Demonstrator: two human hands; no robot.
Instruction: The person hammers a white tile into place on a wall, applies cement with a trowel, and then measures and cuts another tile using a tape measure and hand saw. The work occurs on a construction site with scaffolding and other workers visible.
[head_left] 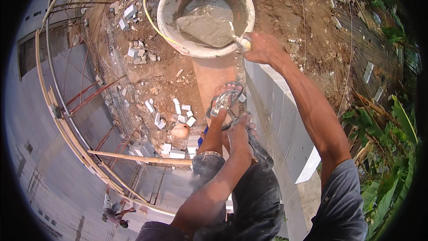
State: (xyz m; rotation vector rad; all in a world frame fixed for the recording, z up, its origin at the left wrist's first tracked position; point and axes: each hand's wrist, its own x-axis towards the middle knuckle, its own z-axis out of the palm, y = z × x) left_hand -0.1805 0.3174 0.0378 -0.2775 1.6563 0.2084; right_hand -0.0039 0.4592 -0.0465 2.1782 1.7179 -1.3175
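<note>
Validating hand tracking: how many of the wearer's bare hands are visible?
2. The bare right hand grips a pale, rounded tool handle at the rim of a round, mortar-smeared bucket; the bare left hand is lower, below the sandaled foot.

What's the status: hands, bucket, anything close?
Right hand gripping pale handle at rim of bucket. Left hand near sandalled foot, grip unclear. Bucket part-filled with wet grey mix. Yellow loop at its left.

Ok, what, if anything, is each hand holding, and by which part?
The right hand grips a trowel by its handle; whether the left hand holds anything can't be told.
</note>
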